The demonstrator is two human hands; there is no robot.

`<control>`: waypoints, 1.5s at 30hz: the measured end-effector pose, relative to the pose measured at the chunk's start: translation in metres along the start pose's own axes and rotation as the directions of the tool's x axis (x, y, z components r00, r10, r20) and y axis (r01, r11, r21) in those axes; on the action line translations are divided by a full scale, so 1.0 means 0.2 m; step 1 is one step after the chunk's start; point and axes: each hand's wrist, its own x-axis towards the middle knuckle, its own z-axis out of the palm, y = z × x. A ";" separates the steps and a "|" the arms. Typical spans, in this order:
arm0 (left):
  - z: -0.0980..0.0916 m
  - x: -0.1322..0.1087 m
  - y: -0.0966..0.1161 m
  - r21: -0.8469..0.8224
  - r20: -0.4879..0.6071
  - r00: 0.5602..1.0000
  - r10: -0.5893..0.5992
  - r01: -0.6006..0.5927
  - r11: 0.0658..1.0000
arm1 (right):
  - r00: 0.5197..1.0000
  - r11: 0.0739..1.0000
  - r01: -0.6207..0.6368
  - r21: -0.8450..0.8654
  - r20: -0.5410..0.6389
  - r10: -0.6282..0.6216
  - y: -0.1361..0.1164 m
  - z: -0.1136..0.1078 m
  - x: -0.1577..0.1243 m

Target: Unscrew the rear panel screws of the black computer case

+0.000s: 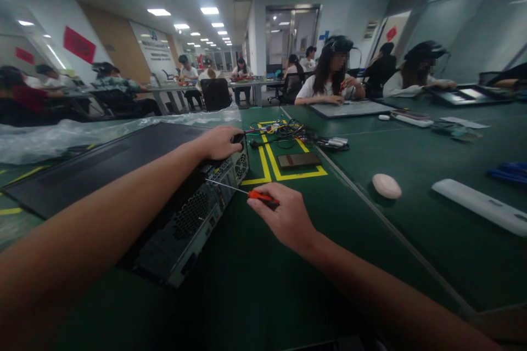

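A black computer case (156, 255) lies on the green table, its broad black side (123, 156) up and its metal rear panel, with vent grilles and ports, toward me. My left hand (220, 143) rests over the far rear corner, fingers curled around the edge beside the round fan grille (241, 165). In my right hand (286, 216) is a screwdriver with an orange handle (260, 196). Its thin shaft points left, the tip at or close to the rear panel near the slot covers. Whether the tip sits on a screw is too small to tell.
Beyond the case lies a bundle of cables (292, 130), with a dark flat phone-like object (298, 160) inside yellow tape marks. A pale mouse-shaped object (387, 186) and a long white bar (481, 203) lie right. Clear plastic wrap (82, 134) lies behind. Co-workers (329, 77) sit opposite.
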 end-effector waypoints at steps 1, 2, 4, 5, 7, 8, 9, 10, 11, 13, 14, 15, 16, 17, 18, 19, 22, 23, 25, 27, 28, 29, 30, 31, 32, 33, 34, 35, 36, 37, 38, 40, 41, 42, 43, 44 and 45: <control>0.00 0.00 0.00 0.001 -0.001 1.000 0.009 -0.009 1.000 | 1.000 1.000 0.004 -0.008 0.003 -0.004 0.00 0.00 0.00; 0.00 0.00 0.00 0.001 -0.004 1.000 0.018 -0.018 1.000 | 1.000 1.000 0.010 -0.015 0.007 -0.010 -0.01 0.00 0.00; 0.00 0.00 -0.01 0.002 -0.015 0.999 0.031 -0.031 1.000 | 1.000 1.000 0.020 -0.019 0.002 -0.020 -0.02 0.01 -0.01; 0.00 0.00 -0.01 0.004 -0.020 0.999 0.033 -0.033 0.999 | 1.000 1.000 0.018 -0.017 -0.008 -0.018 -0.02 0.01 -0.02; 0.01 0.01 -0.01 0.011 -0.024 0.999 0.033 -0.032 0.999 | 0.999 1.000 0.009 -0.017 -0.036 -0.010 -0.02 0.03 -0.03; 0.01 0.01 -0.01 0.016 -0.023 0.999 0.034 -0.033 0.999 | 0.999 1.000 0.009 -0.023 -0.048 -0.010 -0.02 0.03 -0.04; 0.01 0.01 -0.01 0.020 -0.020 0.999 0.034 -0.034 0.999 | 0.998 0.999 0.018 -0.035 -0.053 -0.020 -0.02 0.04 -0.04; 0.01 0.01 -0.01 0.026 -0.019 0.999 0.033 -0.032 0.999 | 0.998 0.998 0.037 -0.053 -0.055 -0.040 -0.01 0.04 -0.04; 0.01 0.01 -0.01 0.033 -0.018 0.999 0.029 -0.029 0.999 | 0.996 0.995 0.064 -0.071 -0.057 -0.068 0.00 0.05 -0.05; 0.00 0.01 0.00 0.046 -0.015 1.000 0.023 -0.022 0.999 | 0.990 0.988 0.120 -0.101 -0.066 -0.127 0.01 0.05 -0.05; 0.00 0.01 0.00 0.051 -0.013 1.000 0.020 -0.019 0.999 | 0.986 0.983 0.143 -0.115 -0.073 -0.152 0.02 0.05 -0.05; 0.00 0.01 0.01 0.052 -0.011 1.000 0.020 -0.020 0.998 | 0.982 0.979 0.160 -0.126 -0.080 -0.171 0.02 0.05 -0.04; -0.01 0.00 0.01 0.051 -0.011 1.000 0.023 -0.022 0.998 | 0.979 0.976 0.171 -0.135 -0.085 -0.184 0.03 0.05 -0.04; -0.01 0.00 0.02 0.048 -0.010 1.000 0.025 -0.025 0.999 | 0.977 0.973 0.179 -0.143 -0.087 -0.193 0.03 0.05 -0.04; -0.01 0.00 0.02 0.046 -0.008 1.000 0.024 -0.024 0.999 | 0.976 0.972 0.182 -0.149 -0.089 -0.196 0.03 0.05 -0.04; -0.01 0.00 0.02 0.046 -0.004 1.000 0.020 -0.020 0.999 | 0.977 0.971 0.182 -0.154 -0.088 -0.197 0.03 0.04 -0.04; 0.00 0.00 0.02 0.050 0.002 1.000 0.003 -0.003 0.999 | 0.977 0.971 0.180 -0.156 -0.088 -0.195 0.04 0.04 -0.04; 0.01 0.00 0.01 0.053 0.002 1.000 0.000 0.000 0.999 | 0.977 0.972 0.179 -0.151 -0.089 -0.194 0.04 0.04 -0.04; 0.01 0.01 0.01 0.057 0.004 1.000 -0.003 0.002 0.998 | 0.978 0.976 0.173 -0.130 -0.092 -0.185 0.05 0.05 -0.04; 0.01 0.01 0.01 0.058 0.017 1.000 -0.006 0.005 0.998 | 0.980 0.981 0.165 -0.102 -0.094 -0.175 0.06 0.05 -0.04; 0.01 0.01 0.01 0.057 0.025 1.000 -0.009 0.007 0.998 | 0.980 0.981 0.164 -0.100 -0.095 -0.173 0.06 0.05 -0.04; 0.01 0.01 0.01 0.056 0.034 0.999 -0.012 0.010 0.998 | 0.980 0.981 0.166 -0.105 -0.092 -0.175 0.06 0.05 -0.04; 0.01 0.01 0.01 0.057 0.039 0.999 -0.015 0.013 0.998 | 0.980 0.980 0.166 -0.107 -0.091 -0.176 0.06 0.05 -0.04; 0.01 0.01 0.01 0.059 0.043 0.999 -0.018 0.016 0.998 | 0.980 0.980 0.168 -0.109 -0.088 -0.178 0.06 0.05 -0.04; 0.01 0.01 0.00 0.061 0.043 0.999 -0.020 0.017 0.998 | 0.979 0.978 0.172 -0.114 -0.087 -0.183 0.06 0.05 -0.04; 0.01 0.01 0.00 0.062 0.041 0.999 -0.019 0.017 0.998 | 0.979 0.977 0.175 -0.120 -0.085 -0.185 0.06 0.05 -0.04; 0.02 0.01 -0.01 0.061 0.039 0.999 -0.015 0.012 0.998 | 0.979 0.976 0.176 -0.127 -0.082 -0.187 0.05 0.04 -0.04; 0.02 0.01 -0.01 0.060 0.037 0.999 -0.009 0.007 0.998 | 0.979 0.976 0.175 -0.133 -0.080 -0.186 0.05 0.04 -0.04; 0.02 0.01 -0.01 0.059 0.034 0.999 -0.004 0.002 0.998 | 0.980 0.976 0.170 -0.135 -0.079 -0.181 0.05 0.04 -0.04; 0.02 0.01 -0.01 0.060 0.033 0.999 0.000 -0.002 0.998 | 0.982 0.978 0.162 -0.133 -0.075 -0.173 0.05 0.04 -0.04; 0.02 0.01 -0.01 0.061 0.034 0.999 0.003 -0.005 0.998 | 0.984 0.980 0.152 -0.127 -0.069 -0.162 0.05 0.04 -0.04; 0.02 0.01 -0.01 0.065 0.035 0.999 0.004 -0.006 0.998 | 0.989 0.985 0.134 -0.110 -0.050 -0.140 0.05 0.05 -0.05; 0.02 0.01 0.00 0.066 0.034 0.999 0.001 -0.003 0.998 | 0.990 0.987 0.128 -0.102 -0.041 -0.133 0.05 0.05 -0.05; 0.01 0.01 0.00 0.064 0.034 0.999 0.000 -0.002 0.998 | 0.991 0.988 0.123 -0.094 -0.036 -0.127 0.05 0.05 -0.05; 0.01 0.01 0.00 0.061 0.033 0.999 -0.001 -0.001 0.998 | 0.992 0.989 0.120 -0.087 -0.036 -0.124 0.05 0.06 -0.05; 0.01 0.01 0.00 0.058 0.031 1.000 -0.001 0.000 0.998 | 0.992 0.990 0.118 -0.082 -0.042 -0.122 0.05 0.06 -0.05; 0.01 0.01 0.00 0.054 0.029 1.000 0.001 -0.003 0.999 | 0.992 0.990 0.116 -0.079 -0.050 -0.120 0.05 0.06 -0.05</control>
